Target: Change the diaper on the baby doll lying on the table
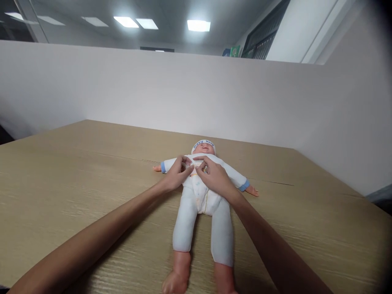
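1. A plastic baby doll in a white one-piece romper with blue cuffs [200,196] lies on its back on the light wood-grain table [76,183], head pointing away from me toward the plain white partition wall [153,90], bare feet toward me at the bottom edge of the view.
2. My left hand [177,173] rests on the doll's chest from the left, fingers curled in, with thumb and forefinger pinched together on the white fabric just under the chin.
3. My right hand [214,175] comes in from the right and meets the left at the same spot; its fingertips are also closed on the romper's front near the neckline, and the two hands touch each other there.
4. Whether a snap or button sits between my fingers I cannot tell; it is too small and my fingers cover it.
5. The doll's arms are spread out to both sides, and its small plastic hands lie flat on the table beyond the blue cuffs.
6. Its legs lie straight and slightly apart, in white down to the ankles.
7. A white headband with dark lettering [203,143] wraps the doll's head.
8. Both my forearms are bare and stretch low over the tabletop.
9. Rectangular ceiling lights [198,25] glow above the partition.
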A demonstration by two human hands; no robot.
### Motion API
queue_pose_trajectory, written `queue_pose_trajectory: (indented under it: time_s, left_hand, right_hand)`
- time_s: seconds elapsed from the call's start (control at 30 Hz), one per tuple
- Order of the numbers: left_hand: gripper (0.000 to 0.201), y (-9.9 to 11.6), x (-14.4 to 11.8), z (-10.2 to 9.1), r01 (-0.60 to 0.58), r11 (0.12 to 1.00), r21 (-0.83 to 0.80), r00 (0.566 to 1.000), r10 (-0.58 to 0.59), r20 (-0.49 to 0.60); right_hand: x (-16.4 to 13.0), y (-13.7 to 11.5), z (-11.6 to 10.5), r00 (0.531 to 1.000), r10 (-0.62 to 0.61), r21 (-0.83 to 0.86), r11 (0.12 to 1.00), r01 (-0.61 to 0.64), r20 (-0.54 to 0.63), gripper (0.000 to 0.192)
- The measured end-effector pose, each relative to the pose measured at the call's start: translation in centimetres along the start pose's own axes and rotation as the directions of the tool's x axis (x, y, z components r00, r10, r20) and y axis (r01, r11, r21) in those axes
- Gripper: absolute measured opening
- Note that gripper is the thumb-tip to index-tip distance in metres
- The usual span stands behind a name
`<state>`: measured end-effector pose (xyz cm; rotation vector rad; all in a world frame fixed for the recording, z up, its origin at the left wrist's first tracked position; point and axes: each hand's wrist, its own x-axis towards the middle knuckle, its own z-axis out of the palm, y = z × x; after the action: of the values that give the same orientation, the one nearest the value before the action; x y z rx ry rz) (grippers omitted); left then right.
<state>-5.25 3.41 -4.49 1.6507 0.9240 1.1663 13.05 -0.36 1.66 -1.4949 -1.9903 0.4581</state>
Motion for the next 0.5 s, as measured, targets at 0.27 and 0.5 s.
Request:
queue_pose_trajectory:
  time_s: [0.27,0.5]
  left_hand:
    - [0.03,0.6,-1.0,-0.1,-0.005,0.99,0.144,0.985,0.029,-0.168]
    - [0.021,7.1,-9.2,-0.1,-0.371,0.847,0.381,0.919,0.276,0.282]
  right_hand:
    - [-0.2,-0.1,0.1,0.959,-0.162,-0.049,0.987,0.155,-0.232,0.03]
    - [-10.9,-2.9,-1.5,0.957,-0.269,0.121,0.952,0.281,-0.106,0.006]
